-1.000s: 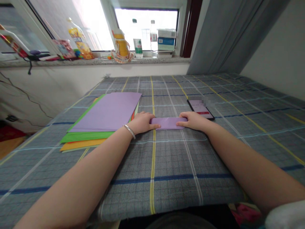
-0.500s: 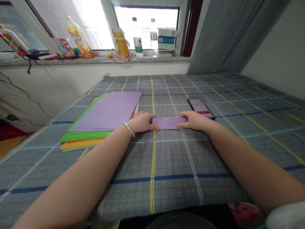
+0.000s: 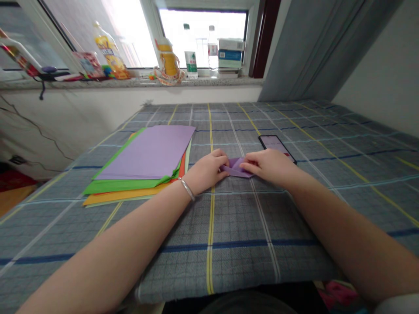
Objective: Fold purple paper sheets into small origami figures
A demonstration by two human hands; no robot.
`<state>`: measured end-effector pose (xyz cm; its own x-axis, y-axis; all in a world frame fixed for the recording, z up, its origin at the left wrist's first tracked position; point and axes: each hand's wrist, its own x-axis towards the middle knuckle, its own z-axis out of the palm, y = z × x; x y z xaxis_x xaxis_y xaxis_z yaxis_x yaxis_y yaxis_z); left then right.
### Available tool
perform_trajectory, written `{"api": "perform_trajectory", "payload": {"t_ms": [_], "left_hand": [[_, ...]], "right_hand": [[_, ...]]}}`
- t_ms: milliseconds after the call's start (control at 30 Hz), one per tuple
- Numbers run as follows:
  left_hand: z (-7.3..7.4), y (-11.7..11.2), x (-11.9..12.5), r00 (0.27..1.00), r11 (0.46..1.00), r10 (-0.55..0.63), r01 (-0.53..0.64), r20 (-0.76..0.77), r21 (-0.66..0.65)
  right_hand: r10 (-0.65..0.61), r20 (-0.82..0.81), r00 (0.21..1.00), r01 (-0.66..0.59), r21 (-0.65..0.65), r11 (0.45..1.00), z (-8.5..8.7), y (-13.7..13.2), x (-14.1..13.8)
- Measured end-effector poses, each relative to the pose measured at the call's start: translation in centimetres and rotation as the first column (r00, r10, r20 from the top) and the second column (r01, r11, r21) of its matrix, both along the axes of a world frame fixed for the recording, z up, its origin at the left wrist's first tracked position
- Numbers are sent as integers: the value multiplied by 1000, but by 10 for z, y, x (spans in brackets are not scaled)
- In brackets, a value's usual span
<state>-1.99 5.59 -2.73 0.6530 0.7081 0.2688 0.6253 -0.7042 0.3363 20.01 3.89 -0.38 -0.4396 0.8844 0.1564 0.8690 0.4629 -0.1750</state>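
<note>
A small piece of folded purple paper (image 3: 236, 167) lies on the plaid cloth between my two hands. Its layers stand partly apart, leaving a pocket-like gap in the middle. My left hand (image 3: 212, 168), with a silver bangle at the wrist, pinches the paper's left end. The thumb and fingers of my right hand (image 3: 263, 165) close on its right part, and the fingertips partly cover it. Left of my hands sits a stack of coloured sheets, with a purple sheet (image 3: 147, 150) on top and green paper (image 3: 124, 186) and orange paper (image 3: 121, 198) showing beneath.
A phone (image 3: 275, 143) lies just beyond my right hand. Plaid cloth (image 3: 183, 261) covers the table up to its front edge. On the windowsill (image 3: 131, 83) stand a yellow cup (image 3: 168, 61), a juice bottle (image 3: 109, 52), clear bottles and boxes (image 3: 230, 56).
The flat purple strip has been opened up between its layers. My left hand has moved right, closer to my right hand, and both grips have shifted inward.
</note>
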Motion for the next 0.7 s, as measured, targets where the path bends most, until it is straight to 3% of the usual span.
{"api": "perform_trajectory", "payload": {"t_ms": [100,200,333,567,700], "left_hand": [[0,-2,1,998,998,-43,44,-36,44],[3,-4,-2,979,993,-91,103,-182,57],[8,-7,-3,943,994,-52,80,-330,72],[7,-8,-4,946,998,-7,26,-325,54],[5,-5,-7,962,998,-7,22,-274,52]], "right_hand": [[99,116,988,-100,6,995,-3,-4,-4],[159,209,965,-165,10,986,-7,-8,-8],[180,238,954,-193,30,981,-10,-15,-13],[184,234,955,-193,18,981,-8,-24,-26],[181,194,964,-186,8,982,-15,-20,-32]]}}
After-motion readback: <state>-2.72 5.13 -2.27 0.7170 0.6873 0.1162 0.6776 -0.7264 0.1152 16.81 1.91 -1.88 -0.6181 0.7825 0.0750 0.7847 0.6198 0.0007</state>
